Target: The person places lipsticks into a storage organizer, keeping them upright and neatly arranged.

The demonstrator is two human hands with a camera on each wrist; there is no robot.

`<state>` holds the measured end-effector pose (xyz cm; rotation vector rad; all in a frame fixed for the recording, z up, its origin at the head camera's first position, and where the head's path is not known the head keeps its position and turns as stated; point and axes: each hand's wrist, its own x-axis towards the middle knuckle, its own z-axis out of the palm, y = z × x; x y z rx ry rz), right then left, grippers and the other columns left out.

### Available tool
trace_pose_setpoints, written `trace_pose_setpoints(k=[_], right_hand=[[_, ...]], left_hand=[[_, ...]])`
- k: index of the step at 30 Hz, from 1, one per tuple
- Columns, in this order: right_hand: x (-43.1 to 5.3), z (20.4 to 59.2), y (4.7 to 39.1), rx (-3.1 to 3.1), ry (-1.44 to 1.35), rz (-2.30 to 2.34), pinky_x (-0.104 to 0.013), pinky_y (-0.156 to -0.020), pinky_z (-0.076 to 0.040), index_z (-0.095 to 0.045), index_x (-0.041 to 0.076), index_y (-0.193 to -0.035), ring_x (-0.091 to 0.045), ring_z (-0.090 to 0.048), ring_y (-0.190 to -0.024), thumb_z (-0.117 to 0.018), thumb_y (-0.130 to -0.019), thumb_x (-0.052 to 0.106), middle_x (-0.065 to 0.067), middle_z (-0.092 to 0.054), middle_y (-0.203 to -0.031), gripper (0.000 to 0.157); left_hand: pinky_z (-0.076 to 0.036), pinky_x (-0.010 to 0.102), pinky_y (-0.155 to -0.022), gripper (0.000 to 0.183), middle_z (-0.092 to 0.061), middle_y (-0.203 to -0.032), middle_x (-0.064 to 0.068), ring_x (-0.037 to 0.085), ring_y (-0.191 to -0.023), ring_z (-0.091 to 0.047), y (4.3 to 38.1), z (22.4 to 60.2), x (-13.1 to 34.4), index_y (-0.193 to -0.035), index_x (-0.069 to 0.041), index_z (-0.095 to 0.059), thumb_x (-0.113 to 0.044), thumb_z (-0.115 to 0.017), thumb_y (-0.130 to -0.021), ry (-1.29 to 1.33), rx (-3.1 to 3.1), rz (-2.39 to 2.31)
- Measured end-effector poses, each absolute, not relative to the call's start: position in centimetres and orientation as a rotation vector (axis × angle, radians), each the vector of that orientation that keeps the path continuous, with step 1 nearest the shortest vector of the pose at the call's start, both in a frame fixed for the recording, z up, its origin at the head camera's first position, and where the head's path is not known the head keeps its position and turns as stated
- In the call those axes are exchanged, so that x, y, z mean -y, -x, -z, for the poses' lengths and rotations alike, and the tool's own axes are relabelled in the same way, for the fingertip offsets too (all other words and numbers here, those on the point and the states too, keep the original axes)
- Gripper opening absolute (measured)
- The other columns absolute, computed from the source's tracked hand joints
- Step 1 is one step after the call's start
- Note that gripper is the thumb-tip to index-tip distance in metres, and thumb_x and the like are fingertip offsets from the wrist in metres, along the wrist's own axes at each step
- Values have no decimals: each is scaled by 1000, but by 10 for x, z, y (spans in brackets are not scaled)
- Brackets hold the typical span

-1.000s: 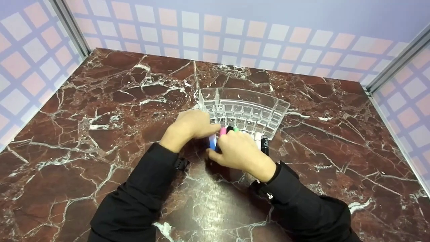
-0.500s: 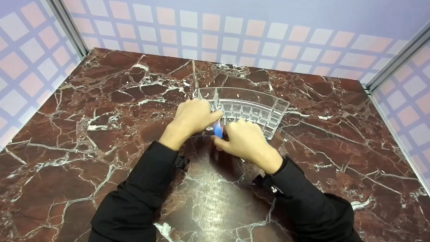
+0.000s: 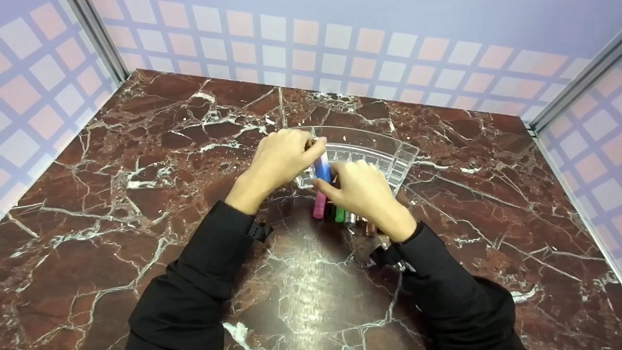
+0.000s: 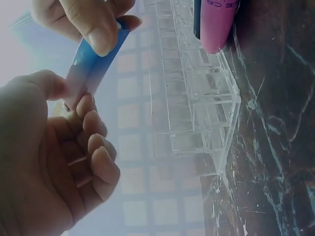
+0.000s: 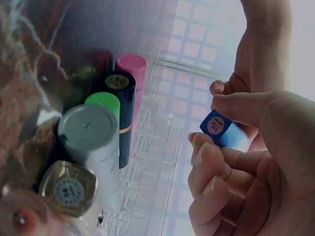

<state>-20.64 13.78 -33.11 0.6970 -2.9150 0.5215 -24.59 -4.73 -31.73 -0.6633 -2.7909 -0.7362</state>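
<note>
A blue-and-white lipstick tube (image 3: 321, 167) is held above the near left part of a clear stepped organizer (image 3: 407, 154). My left hand (image 3: 282, 158) pinches its pale upper end. My right hand (image 3: 364, 192) pinches the blue lower end, whose base carries a round label, seen in the right wrist view. Both hands are on the tube at once. In front of the organizer stands a row of tubes: a pink one (image 3: 319, 206), a dark one (image 5: 128, 105), a green-ended one (image 5: 104, 101) and a silver one (image 5: 89, 132). My right hand partly covers this row from the head view.
A gold-ended tube (image 5: 70, 191) and a clear round one (image 5: 22, 216) continue the row. Red-brown marbled tabletop (image 3: 170, 218) surrounds the organizer. Checkered panels (image 3: 340, 53) wall the table at the back and both sides.
Both hands have moved away from the body and upward with the blue-and-white lipstick tube. The near ends of the row have come into view below my right hand.
</note>
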Motion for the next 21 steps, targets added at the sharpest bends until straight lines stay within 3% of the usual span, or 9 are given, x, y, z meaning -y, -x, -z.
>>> trace_pose_setpoints(k=[11, 21], right_hand=[[-144, 326, 220, 2927, -742, -696, -31, -48, -41, -59, 15, -81, -13, -48, -49, -64, -97, 46, 3, -54, -61, 36], [-144, 319, 236, 2918, -829, -827, -32, -53, -52, -65, 11, -92, -16, -59, -55, -68, -96, 42, 0, -65, -73, 32]], left_hand=[[-44, 32, -60, 45, -55, -82, 2, 19, -69, -50, 244, 310, 47, -83, -16, -59, -48, -40, -108, 694, 2756, 806], [-48, 30, -72, 34, -62, -91, -1, 13, -77, -55, 247, 311, 51, -108, -16, -63, -44, -43, -108, 816, 2647, 1131]])
